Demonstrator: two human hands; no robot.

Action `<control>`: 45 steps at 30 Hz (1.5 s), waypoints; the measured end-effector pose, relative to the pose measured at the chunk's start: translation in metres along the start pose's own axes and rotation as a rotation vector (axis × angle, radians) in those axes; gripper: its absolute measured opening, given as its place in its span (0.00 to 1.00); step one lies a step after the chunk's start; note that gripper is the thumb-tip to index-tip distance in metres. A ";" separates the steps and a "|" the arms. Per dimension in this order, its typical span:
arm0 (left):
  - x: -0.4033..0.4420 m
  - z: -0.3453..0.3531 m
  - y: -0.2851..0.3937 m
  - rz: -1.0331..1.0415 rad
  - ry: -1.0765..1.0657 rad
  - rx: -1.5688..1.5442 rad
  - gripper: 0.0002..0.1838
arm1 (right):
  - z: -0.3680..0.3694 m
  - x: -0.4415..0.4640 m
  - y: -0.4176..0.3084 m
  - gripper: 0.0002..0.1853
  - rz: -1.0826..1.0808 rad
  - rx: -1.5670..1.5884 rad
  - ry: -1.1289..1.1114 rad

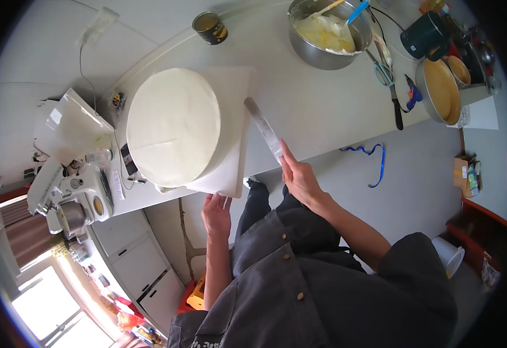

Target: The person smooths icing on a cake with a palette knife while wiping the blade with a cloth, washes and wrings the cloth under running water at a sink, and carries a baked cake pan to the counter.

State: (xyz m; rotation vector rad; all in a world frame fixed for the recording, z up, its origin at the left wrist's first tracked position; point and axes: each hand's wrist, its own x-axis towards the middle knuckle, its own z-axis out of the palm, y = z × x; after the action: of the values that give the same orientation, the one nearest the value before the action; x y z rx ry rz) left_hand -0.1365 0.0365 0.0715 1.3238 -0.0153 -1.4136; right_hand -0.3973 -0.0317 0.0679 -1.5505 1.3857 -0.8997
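A round cake covered in smooth white cream (175, 124) sits on the left part of the table, with a faint line across its top. Under and beside it lies a white board (233, 116). My right hand (301, 181) is closed round the handle end of a metal spatula (263, 126), whose blade points up and left, to the right of the board. At the board's near edge is my left hand (217, 216), fingertips at or just under that edge; its fingers are slightly bent and apart, holding nothing that I can make out.
A steel bowl of cream (323, 55) with spatulas stands at the back, a tin (210, 28) left of it. Scissors (383, 74), a black-handled knife (398, 113), a glue gun (413, 93) and a round pan (439, 93) lie to the right. A phone (128, 159) is left of the cake.
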 end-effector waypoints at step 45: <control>0.033 0.043 -0.018 0.091 0.045 -0.118 0.20 | -0.029 -0.023 -0.019 0.27 -0.072 -0.114 -0.084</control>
State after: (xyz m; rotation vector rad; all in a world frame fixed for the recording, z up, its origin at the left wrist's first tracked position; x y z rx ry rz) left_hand -0.1692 -0.0069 0.0536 1.2418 0.0372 -1.2883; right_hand -0.4192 -0.0120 0.0968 -1.7140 1.3487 -0.8014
